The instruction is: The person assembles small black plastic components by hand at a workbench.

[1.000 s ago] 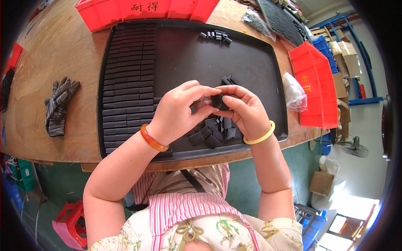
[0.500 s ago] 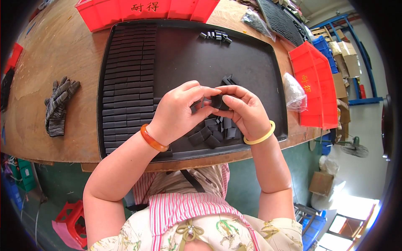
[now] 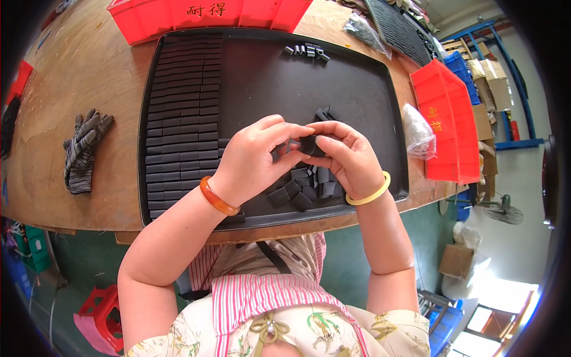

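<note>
On the wooden tabletop (image 3: 89, 77), a black tray (image 3: 357, 95) was part-filled with rows, loose pieces (image 3: 303, 187) left; one small black piece (image 3: 309, 144) was pinched by left hand (image 3: 253, 160) and right hand (image 3: 351, 157).

The small black piece (image 3: 309, 144) is mostly hidden between both hands' fingertips; its shape is unclear.

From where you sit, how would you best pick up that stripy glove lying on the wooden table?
Probably pinch the glove at its cuff end, the bunched near part, coming from above with the left hand. It lies flat and limp with fingers spread away, so the cuff gives the thickest hold.
</note>
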The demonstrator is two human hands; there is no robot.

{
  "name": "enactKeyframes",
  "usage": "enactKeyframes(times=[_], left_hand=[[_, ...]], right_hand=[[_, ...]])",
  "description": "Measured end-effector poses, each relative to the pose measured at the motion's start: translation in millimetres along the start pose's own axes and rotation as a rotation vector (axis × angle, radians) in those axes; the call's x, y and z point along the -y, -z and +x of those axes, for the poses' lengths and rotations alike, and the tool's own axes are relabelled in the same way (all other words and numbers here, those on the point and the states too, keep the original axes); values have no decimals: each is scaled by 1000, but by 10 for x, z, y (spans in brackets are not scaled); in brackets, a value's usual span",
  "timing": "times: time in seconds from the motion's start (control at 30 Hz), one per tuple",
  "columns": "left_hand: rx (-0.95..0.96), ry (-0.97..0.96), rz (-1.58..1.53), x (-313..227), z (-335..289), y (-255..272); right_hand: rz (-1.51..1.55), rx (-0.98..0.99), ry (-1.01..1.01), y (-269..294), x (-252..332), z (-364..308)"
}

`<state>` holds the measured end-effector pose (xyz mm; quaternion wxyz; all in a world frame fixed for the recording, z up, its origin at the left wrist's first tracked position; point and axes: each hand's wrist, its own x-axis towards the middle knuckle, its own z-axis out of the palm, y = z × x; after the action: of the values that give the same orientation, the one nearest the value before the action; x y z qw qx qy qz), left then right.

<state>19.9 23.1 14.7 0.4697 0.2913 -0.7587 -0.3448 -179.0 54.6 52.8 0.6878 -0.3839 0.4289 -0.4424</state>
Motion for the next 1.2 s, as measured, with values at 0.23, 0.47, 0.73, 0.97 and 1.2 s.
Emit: enactKeyframes(times=[0.23, 0.47, 0.73, 0.97, 1.2], left_hand=[[-2, 7, -7, -6, -1, -2], [2, 4, 7, 1, -2, -6], [12, 3, 17, 14, -9, -11], [33, -5, 17, -2, -6, 0], [19, -35, 121, 19, -26, -19]], right_hand=[[-5, -4, -4, -16, 18, 0], [-21, -12, -7, -16, 18, 1], [-38, -10, 2, -21, 3, 1], [-108, -64, 3, -22, -35, 6], [-233, -147, 95, -104, -64, 14]])
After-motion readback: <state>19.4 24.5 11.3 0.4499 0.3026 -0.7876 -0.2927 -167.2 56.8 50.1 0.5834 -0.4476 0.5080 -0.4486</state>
